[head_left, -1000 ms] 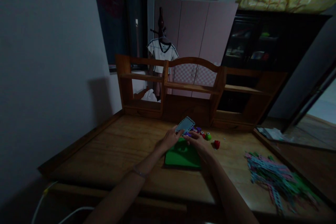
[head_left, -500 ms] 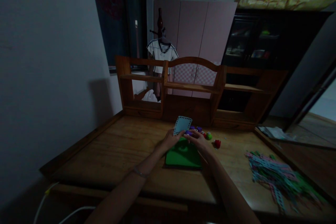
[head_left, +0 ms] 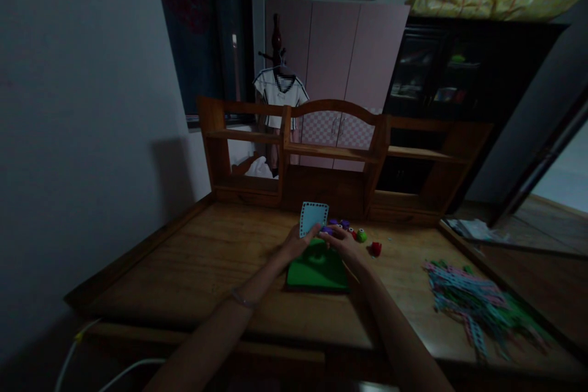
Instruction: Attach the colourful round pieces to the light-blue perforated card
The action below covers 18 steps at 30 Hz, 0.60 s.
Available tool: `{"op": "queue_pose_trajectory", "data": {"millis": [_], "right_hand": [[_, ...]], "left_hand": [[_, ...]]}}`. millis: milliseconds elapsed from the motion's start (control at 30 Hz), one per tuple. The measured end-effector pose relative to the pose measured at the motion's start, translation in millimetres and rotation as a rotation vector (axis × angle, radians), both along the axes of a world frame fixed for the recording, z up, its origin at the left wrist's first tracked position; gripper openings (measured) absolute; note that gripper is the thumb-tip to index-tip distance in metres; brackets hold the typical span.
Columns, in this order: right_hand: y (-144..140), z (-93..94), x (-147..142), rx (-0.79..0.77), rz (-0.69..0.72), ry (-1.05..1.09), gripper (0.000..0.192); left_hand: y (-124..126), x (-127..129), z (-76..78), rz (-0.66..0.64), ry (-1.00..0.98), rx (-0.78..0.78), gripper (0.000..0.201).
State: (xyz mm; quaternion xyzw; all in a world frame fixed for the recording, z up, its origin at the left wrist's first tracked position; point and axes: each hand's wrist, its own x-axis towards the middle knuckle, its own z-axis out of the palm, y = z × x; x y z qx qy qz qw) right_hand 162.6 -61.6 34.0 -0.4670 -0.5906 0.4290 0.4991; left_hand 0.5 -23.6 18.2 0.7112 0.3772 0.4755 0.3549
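The left hand [head_left: 297, 241] has its fingers pinched on a pale blue card [head_left: 313, 218], upright over a green pad [head_left: 316, 266] on the counter [head_left: 206, 257]. The right hand [head_left: 342, 242] grips a purple punch [head_left: 327, 230]; more punches [head_left: 362, 235] lie at 2 o'clock.

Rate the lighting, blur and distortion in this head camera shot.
Head view: dim overall, with the wooden desk and both forearms underexposed. The pale card in the left hand and the green mat read clearest. The right hand is murky. Wide-angle bending shows at the edges; the coloured strips look soft.
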Motion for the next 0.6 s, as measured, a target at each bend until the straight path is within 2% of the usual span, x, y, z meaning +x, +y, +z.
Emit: {"op": "queue_pose_trajectory", "data": {"millis": [400,600], "right_hand": [[-7,7.7,0,0.001,0.023,-0.01,0.032],[-10,13.1,-1,0.01,0.03,-0.013,0.031]], "left_hand": [[-2,0,1.4,0.009,0.06,0.075,0.041],[4,1,-4.8,-0.001,0.029,0.111,0.038]]}}
